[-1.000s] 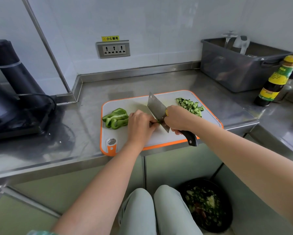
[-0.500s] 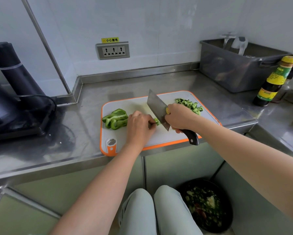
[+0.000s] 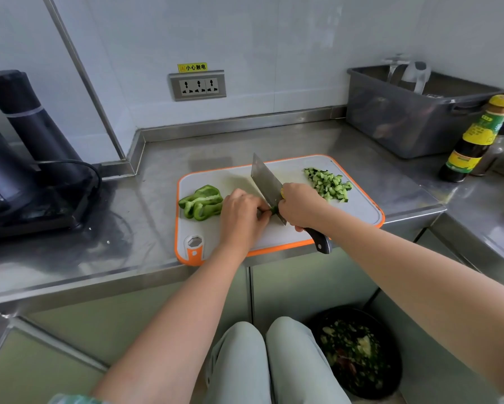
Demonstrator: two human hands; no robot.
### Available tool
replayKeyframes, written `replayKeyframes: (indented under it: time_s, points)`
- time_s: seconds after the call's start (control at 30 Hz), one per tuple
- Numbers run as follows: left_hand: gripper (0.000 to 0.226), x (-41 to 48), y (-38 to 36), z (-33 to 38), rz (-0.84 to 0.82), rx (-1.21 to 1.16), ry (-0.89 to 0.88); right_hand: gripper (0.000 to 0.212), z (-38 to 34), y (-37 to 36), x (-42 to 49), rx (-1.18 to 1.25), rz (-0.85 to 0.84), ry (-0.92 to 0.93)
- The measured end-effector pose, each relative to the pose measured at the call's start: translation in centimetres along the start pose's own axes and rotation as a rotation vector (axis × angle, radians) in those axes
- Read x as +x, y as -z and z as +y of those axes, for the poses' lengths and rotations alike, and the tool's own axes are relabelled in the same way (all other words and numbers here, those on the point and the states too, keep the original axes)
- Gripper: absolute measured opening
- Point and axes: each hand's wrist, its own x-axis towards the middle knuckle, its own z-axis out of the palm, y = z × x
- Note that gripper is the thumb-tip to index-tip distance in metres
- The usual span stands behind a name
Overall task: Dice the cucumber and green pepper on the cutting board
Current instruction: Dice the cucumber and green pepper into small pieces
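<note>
A white cutting board (image 3: 361, 212) with an orange rim lies on the steel counter. Green pepper pieces (image 3: 201, 202) sit at its left. A heap of diced cucumber (image 3: 329, 184) lies at its far right. My right hand (image 3: 300, 206) grips the black handle of a cleaver (image 3: 263, 179), whose blade edge rests on the board. My left hand (image 3: 242, 215), fingers curled, holds down a small green piece (image 3: 273, 210) right against the blade; most of that piece is hidden under my fingers.
A grey plastic tub (image 3: 414, 123) stands at the back right, a dark sauce bottle (image 3: 475, 141) beside it. A black appliance (image 3: 20, 158) with a cable fills the left counter. A black bin of scraps (image 3: 358, 351) sits on the floor by my knees.
The cleaver rose slightly and came down again beside my left fingers. Both hands stay in nearly the same place on the board.
</note>
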Motion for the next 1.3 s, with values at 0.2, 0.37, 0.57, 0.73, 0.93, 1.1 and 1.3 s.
replayKeyframes:
  time_s: [0.2,0.37,0.57,0.73,0.93,1.1,1.3]
  points:
    - [0.010,0.0,-0.2,-0.1,0.025,-0.035,0.009,0.008,0.6,1.0,-0.2,0.088,0.027,-0.018]
    - [0.008,0.0,-0.1,-0.1,0.004,-0.019,0.005,0.012,-0.1,2.2,-1.0,0.043,-0.093,-0.010]
    - [0.008,0.0,0.3,0.0,-0.007,-0.028,-0.017,0.017,-0.6,0.7,-0.4,0.037,-0.079,-0.028]
    - [0.010,0.0,0.1,0.0,-0.004,-0.027,-0.022,0.007,0.1,-0.5,-0.2,0.099,0.052,-0.026]
    - [0.014,-0.1,-0.1,0.0,0.030,-0.033,0.031,0.012,0.3,1.6,-0.7,0.101,0.013,-0.005]
    - [0.010,-0.2,0.0,-0.1,0.029,-0.009,0.031,0.008,-0.4,1.4,-1.0,0.066,-0.075,-0.017]
    - [0.009,0.0,-0.1,-0.3,0.005,0.000,0.015,0.012,-0.2,0.9,-0.2,0.091,-0.097,-0.045]
